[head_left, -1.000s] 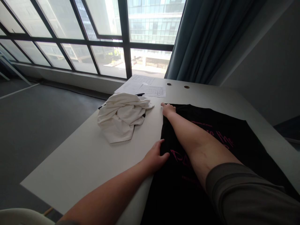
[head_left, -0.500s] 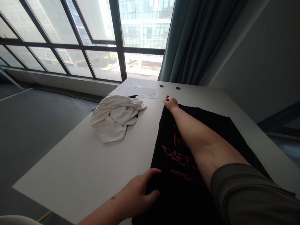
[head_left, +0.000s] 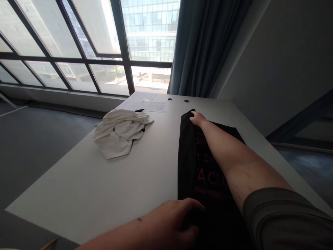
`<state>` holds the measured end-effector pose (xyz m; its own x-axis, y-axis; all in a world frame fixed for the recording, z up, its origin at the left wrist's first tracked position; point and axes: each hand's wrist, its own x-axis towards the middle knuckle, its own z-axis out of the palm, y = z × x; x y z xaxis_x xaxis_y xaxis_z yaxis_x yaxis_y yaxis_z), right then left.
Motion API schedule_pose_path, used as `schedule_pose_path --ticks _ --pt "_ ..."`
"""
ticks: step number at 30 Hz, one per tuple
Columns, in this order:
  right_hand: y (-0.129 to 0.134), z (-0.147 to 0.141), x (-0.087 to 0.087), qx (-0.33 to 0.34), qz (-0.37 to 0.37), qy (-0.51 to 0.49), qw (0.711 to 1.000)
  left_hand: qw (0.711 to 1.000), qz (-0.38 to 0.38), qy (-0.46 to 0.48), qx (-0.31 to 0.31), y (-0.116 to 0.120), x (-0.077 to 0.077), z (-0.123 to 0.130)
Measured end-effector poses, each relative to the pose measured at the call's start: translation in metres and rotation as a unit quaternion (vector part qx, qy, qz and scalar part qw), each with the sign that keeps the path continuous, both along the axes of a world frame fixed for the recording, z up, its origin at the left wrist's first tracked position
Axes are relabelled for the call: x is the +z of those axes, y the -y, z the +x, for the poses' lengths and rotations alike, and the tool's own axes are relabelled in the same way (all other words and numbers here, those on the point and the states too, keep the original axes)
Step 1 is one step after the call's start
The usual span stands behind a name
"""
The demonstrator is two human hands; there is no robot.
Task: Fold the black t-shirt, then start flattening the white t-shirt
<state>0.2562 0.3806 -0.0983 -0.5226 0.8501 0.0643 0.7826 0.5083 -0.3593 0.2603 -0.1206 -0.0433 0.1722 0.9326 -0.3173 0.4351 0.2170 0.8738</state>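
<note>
A black T-shirt (head_left: 187, 156) with pink lettering lies lengthwise on the white table (head_left: 153, 166). My right hand (head_left: 198, 118) reaches to its far left corner and pinches the cloth there. A strip along the left side is turned inward over part of the lettering. My left hand (head_left: 179, 222), low in the view, curls on the near part of the same side, with dark cloth between thumb and forefinger; its other fingers are hidden. My right forearm covers part of the print.
A crumpled white cloth garment (head_left: 117, 135) lies on the table's left side. Behind it are sheets of paper (head_left: 154, 106) and a black pen (head_left: 139, 110). Two round holes pierce the far tabletop. A blue curtain (head_left: 197, 48) hangs beside the window.
Both hands have shifted rightward across the T-shirt, bringing its left side inward as a folded strip. Different lettering now shows. The camera view has turned slightly right.
</note>
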Motion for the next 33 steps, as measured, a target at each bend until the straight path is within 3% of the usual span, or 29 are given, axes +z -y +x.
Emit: schedule_pose_path --ticks 4,7,10,13,16,21,25,29,33 --pt "-0.005 0.022 -0.019 -0.004 -0.013 0.05 0.999 0.998 0.018 -0.03 -0.049 -0.022 -0.008 0.022" --pt "-0.004 0.037 -0.042 -0.012 -0.043 0.094 0.995 0.996 0.041 -0.074 -0.015 -0.037 -0.024 0.032" --pt "0.001 0.051 -0.067 -0.03 -0.048 0.117 0.992 0.98 0.112 -0.163 0.013 -0.045 -0.057 0.039" --pt "0.008 0.06 -0.084 -0.039 -0.026 0.112 0.993 0.949 0.21 -0.229 -0.046 -0.042 -0.095 0.045" --pt "0.014 0.064 -0.092 -0.041 -0.007 0.099 0.994 0.934 0.243 -0.246 -0.091 -0.034 -0.117 0.05" --pt "0.029 0.068 -0.089 -0.057 0.053 0.033 0.996 0.938 0.235 -0.236 -0.098 -0.03 -0.116 0.05" --pt "0.058 0.083 -0.09 0.02 0.126 -0.027 0.991 0.938 0.233 -0.255 -0.042 -0.041 -0.112 0.039" --pt "0.112 0.13 -0.099 0.129 0.149 -0.079 0.977 0.923 0.183 -0.329 0.08 -0.058 -0.117 0.023" --pt "0.176 0.193 -0.105 0.233 0.131 -0.045 0.963 0.912 0.174 -0.361 0.089 -0.066 -0.125 0.015"
